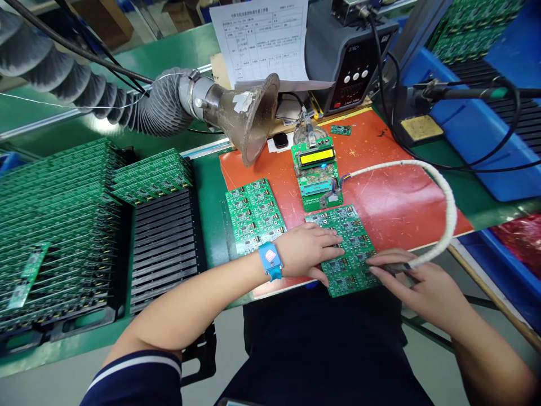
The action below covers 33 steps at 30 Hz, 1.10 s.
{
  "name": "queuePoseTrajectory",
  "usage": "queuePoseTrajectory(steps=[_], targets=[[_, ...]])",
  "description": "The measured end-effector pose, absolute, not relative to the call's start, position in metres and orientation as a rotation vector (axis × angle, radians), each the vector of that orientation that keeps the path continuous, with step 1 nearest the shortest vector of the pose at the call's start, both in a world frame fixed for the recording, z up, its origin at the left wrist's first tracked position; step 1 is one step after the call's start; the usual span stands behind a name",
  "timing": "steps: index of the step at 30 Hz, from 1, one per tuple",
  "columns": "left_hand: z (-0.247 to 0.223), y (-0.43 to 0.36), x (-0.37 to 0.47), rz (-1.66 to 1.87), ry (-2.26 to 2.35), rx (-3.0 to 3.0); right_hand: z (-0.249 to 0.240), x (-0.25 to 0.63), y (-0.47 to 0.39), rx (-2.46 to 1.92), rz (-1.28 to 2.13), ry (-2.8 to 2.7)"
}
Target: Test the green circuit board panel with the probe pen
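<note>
My left hand (310, 248) lies with fingers stretched over the left side of a green circuit board panel (353, 237) on the red mat. A blue wrist strap (270, 258) is round that wrist. In my right hand (416, 276) a dark probe (397, 267) is pinched, its tip end at the panel's right side; the fingers partly hide it. From the probe a white wrapped cable (450, 203) loops back to a programmer board (316, 172) with a lit yellow display and a teal socket. A second circuit board panel (256, 211) lies left of my left hand.
Racks of upright circuit boards (54, 225) stand at left beside a black slotted rack (167, 242). A fume extractor nozzle (249, 118) hangs over the mat. Behind are a paper sheet (264, 42) and a soldering station (353, 62). Blue bins (460, 129) line the right.
</note>
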<state>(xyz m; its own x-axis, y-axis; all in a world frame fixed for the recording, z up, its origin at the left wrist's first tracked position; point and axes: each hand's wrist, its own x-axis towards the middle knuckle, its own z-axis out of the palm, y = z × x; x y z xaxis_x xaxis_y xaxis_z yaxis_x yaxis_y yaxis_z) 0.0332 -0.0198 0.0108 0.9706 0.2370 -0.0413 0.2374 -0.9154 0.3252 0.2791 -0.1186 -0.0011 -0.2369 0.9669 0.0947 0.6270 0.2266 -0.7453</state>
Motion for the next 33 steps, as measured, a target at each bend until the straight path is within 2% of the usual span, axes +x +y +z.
queuePoseTrajectory(steps=[17, 28, 33], targets=[[0.007, -0.02, 0.032, 0.057, 0.335, 2.798, 0.001, 0.277, -0.119, -1.471, 0.793, -1.938], [0.005, -0.019, 0.033, 0.106, 0.31, 2.829, 0.01, 0.278, -0.122, -1.613, 0.923, -1.699], [0.005, -0.02, 0.032, 0.11, 0.309, 2.821, 0.015, 0.256, -0.124, -1.505, 0.876, -1.734]])
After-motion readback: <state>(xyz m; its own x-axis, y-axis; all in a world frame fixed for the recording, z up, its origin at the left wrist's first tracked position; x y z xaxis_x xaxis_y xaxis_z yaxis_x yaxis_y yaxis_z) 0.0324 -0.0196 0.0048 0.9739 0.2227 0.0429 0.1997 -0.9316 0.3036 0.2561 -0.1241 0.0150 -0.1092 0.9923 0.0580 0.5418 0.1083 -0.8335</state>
